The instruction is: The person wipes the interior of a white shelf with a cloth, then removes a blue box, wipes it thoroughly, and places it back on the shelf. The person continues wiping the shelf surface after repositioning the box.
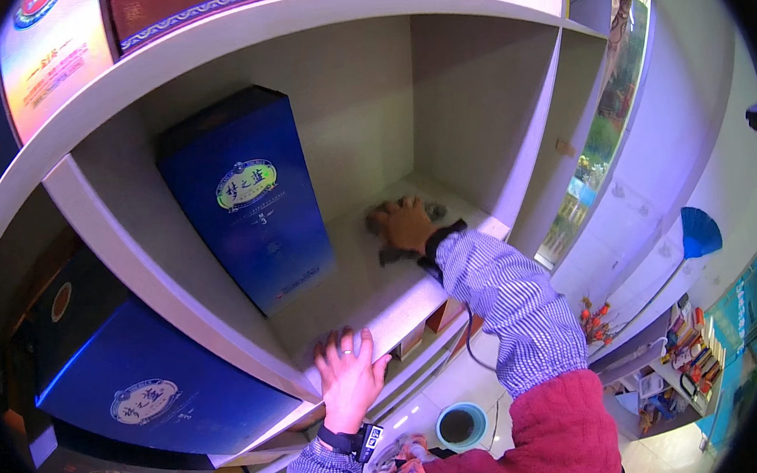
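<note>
My left hand [353, 378] rests on the shelf's front edge with its fingers spread and nothing in it. A ring and a dark wrist strap are on it. Deeper in the compartment, my right hand [411, 226] presses a dark grey cloth [440, 210] flat against the shelf board [361, 271]. The hand is slightly blurred and covers most of the cloth. Left of it stands a tall blue gift box [249, 200] with a silver oval emblem, tilted in this view, near the compartment's left wall.
Another blue box [163, 387] sits in the lower left compartment. Boxes [201, 10] line the shelf above. On the floor below is a light blue bucket [461, 426] with dark water. A blue duster-like fan [699, 232] and a cluttered shelf [682, 372] are at right.
</note>
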The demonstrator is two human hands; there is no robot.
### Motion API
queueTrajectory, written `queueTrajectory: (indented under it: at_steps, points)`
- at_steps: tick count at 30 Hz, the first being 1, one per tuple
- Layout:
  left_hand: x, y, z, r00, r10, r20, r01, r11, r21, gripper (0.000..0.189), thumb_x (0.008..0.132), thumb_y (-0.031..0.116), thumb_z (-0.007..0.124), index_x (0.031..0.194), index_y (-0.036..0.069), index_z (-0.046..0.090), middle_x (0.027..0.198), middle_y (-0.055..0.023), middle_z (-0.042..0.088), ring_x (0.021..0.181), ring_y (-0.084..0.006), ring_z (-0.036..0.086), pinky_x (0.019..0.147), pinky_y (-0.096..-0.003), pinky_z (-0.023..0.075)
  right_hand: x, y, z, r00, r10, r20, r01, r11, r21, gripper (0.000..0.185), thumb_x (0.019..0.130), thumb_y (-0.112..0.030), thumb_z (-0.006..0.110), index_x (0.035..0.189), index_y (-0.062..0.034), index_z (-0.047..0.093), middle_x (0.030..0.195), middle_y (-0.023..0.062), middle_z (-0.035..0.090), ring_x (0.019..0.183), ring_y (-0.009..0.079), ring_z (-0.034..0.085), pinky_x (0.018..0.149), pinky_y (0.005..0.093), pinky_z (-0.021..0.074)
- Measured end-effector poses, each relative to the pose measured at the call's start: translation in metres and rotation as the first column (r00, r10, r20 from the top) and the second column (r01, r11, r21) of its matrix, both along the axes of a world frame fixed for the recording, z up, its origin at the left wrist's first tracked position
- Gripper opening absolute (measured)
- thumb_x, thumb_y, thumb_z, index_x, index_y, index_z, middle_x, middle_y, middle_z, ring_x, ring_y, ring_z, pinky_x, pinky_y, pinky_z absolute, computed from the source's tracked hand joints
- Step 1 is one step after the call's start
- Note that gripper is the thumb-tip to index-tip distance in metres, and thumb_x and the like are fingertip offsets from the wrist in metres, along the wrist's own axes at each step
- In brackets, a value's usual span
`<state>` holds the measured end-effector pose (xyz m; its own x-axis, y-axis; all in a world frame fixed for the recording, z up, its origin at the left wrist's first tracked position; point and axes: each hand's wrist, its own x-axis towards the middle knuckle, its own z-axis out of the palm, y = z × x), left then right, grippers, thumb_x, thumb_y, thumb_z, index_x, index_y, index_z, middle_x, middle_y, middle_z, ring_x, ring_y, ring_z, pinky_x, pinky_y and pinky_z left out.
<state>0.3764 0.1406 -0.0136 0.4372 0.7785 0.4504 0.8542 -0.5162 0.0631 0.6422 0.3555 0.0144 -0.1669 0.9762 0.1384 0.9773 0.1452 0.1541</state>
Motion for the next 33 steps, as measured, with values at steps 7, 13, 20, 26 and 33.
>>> queueTrajectory:
  at_steps: [7,13,20,26,33]
  points:
    - [-0.001,0.000,-0.001,0.997,0.007,0.078,-0.004,0.999,-0.037,0.059,0.088,0.050,0.068,0.133,0.012,0.062,0.135,-0.0140,0.057,0.129,-0.0359,0.050,0.113,-0.0559,0.0338,0.115,-0.003,-0.029,0.976,-0.186,-0.117,0.201,0.971,0.129,0.046,0.096,-0.042,0.061,0.139,-0.0264,0.058,0.137,0.0103,0.058,0.124,0.0445,0.055,0.095,0.0598,0.0503]
    - [0.001,-0.001,-0.002,1.000,0.009,0.013,-0.009,1.000,-0.003,0.057,0.091,0.046,0.066,0.134,0.010,0.060,0.137,-0.0164,0.056,0.130,-0.0374,0.049,0.114,-0.0579,0.0312,0.108,-0.111,-0.010,0.968,-0.212,-0.137,0.234,0.957,0.174,0.043,0.092,-0.042,0.064,0.130,-0.0216,0.067,0.121,0.0140,0.061,0.106,0.0446,0.057,0.090,0.0535,0.0540]
    - [0.004,0.001,-0.004,1.000,0.019,-0.001,-0.019,1.000,-0.020,0.058,0.089,0.045,0.068,0.134,0.009,0.061,0.134,-0.0159,0.056,0.130,-0.0383,0.048,0.115,-0.0583,0.0309,0.028,-0.183,0.001,0.974,0.196,-0.113,-0.173,0.967,0.188,0.039,0.091,-0.038,0.066,0.128,-0.0257,0.069,0.118,0.0111,0.061,0.103,0.0406,0.057,0.089,0.0492,0.0540]
    - [0.001,-0.001,-0.003,0.999,0.014,0.044,-0.014,1.000,-0.019,0.057,0.088,0.044,0.069,0.133,0.009,0.061,0.134,-0.0147,0.057,0.129,-0.0377,0.049,0.114,-0.0564,0.0325,0.091,-0.117,0.010,0.957,-0.260,-0.131,0.277,0.951,0.139,0.031,0.092,-0.034,0.063,0.120,-0.0245,0.073,0.117,0.0152,0.063,0.100,0.0392,0.060,0.080,0.0510,0.0572]
    - [0.003,-0.001,-0.002,0.999,0.016,0.034,-0.015,0.999,-0.031,0.057,0.089,0.044,0.069,0.133,0.008,0.061,0.134,-0.0156,0.056,0.129,-0.0385,0.049,0.114,-0.0555,0.0333,0.064,-0.180,-0.002,0.990,0.038,-0.137,-0.018,0.989,0.145,0.039,0.091,-0.027,0.069,0.129,-0.0347,0.067,0.127,0.0122,0.058,0.102,0.0403,0.062,0.081,0.0510,0.0596]
